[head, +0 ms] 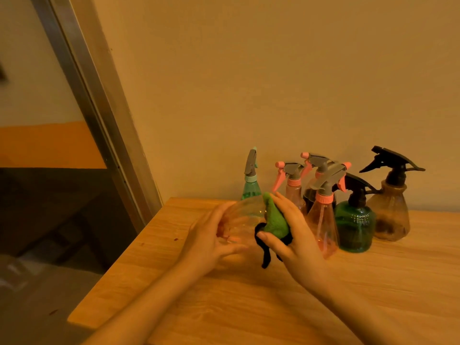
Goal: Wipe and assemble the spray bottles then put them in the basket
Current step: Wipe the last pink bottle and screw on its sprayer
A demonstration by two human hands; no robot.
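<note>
A clear spray bottle (242, 220) lies on its side above the wooden table (249, 307), its black trigger head (266, 255) pointing down toward me. My left hand (211, 240) holds the bottle's base end. My right hand (293, 235) presses a green cloth (273, 217) against the bottle's side. Behind them, several assembled spray bottles stand by the wall: a teal one (251, 185), pink ones (323, 220), a dark green one (354, 225) and a brown one (390, 210). No basket is in view.
The table's left edge (117, 265) drops to a dark floor beside a metal door frame (99, 103). The wall stands right behind the row of bottles.
</note>
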